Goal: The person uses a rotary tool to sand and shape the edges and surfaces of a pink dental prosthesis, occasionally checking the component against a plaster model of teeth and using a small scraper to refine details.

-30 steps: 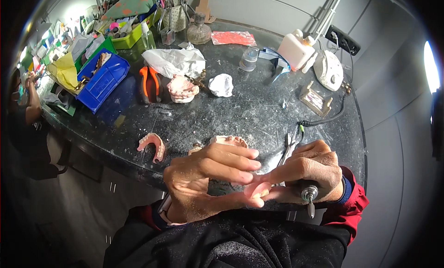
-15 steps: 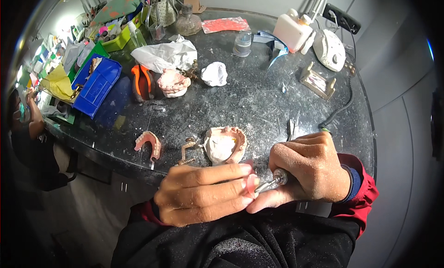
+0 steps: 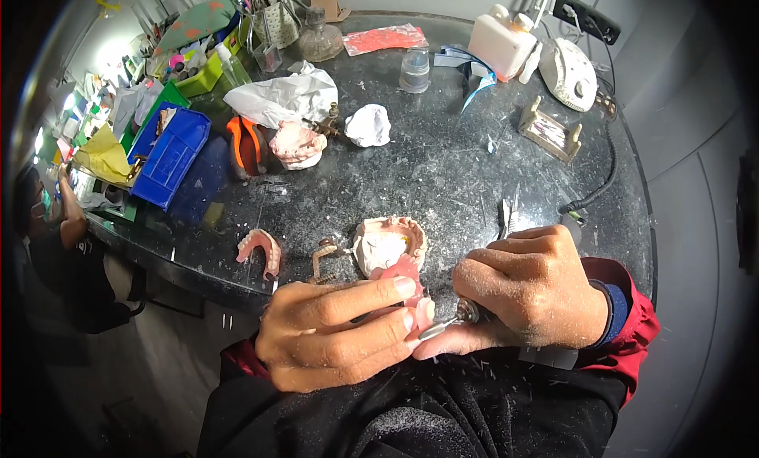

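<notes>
Close to my body, my left hand [image 3: 336, 331] grips a pink denture [image 3: 406, 276] between fingers and thumb; part of it is hidden behind the fingers. My right hand [image 3: 536, 290], dusted with powder, is wrapped round a metal rotary handpiece [image 3: 468, 309]. Its burr tip meets the lower edge of the denture, and small specks fly off below. Just beyond the denture, a plaster dental model [image 3: 378, 235] with a pinkish rim rests on the bench. To its left are a small brass articulator part [image 3: 322, 262] and another pink denture [image 3: 261, 251] with teeth.
The dark bench [image 3: 443, 181] is dusty. Farther back are orange-handled pliers [image 3: 247, 146], a pink-and-white model [image 3: 299, 146], a white plaster piece [image 3: 368, 126] and crumpled paper [image 3: 277, 94]. A blue bin [image 3: 170, 158] stands left, a white control unit [image 3: 569, 75] right. Another person [image 3: 75, 245] sits far left.
The denture has turned in my left hand, so more of its pink plate shows above the fingers. The burr still touches it, and more specks are in the air.
</notes>
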The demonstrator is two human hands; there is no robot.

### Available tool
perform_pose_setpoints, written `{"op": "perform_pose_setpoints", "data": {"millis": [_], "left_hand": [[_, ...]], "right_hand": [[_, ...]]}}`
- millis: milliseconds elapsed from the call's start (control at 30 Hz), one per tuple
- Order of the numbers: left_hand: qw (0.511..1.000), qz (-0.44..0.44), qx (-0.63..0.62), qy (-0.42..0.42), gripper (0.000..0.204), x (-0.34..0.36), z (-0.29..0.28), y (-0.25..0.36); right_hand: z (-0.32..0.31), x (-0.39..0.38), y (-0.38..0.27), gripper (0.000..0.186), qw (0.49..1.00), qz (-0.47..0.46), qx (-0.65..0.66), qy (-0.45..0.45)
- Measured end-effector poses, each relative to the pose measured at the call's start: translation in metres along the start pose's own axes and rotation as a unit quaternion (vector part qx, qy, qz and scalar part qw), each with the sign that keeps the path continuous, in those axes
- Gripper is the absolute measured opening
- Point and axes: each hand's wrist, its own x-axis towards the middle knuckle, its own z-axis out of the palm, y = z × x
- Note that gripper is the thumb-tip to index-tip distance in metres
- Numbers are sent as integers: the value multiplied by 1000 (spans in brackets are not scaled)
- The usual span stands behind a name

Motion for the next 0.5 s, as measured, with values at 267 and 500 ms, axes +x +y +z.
{"op": "perform_pose_setpoints", "data": {"millis": [267, 500], "left_hand": [[1000, -6, 6, 4, 21, 1, 0, 5], [998, 35, 32, 29, 19, 0, 5, 2]], "right_hand": [[2, 0, -2, 47, 1000, -17, -5, 13], [2, -1, -2, 46, 1000, -5, -14, 4]]}}
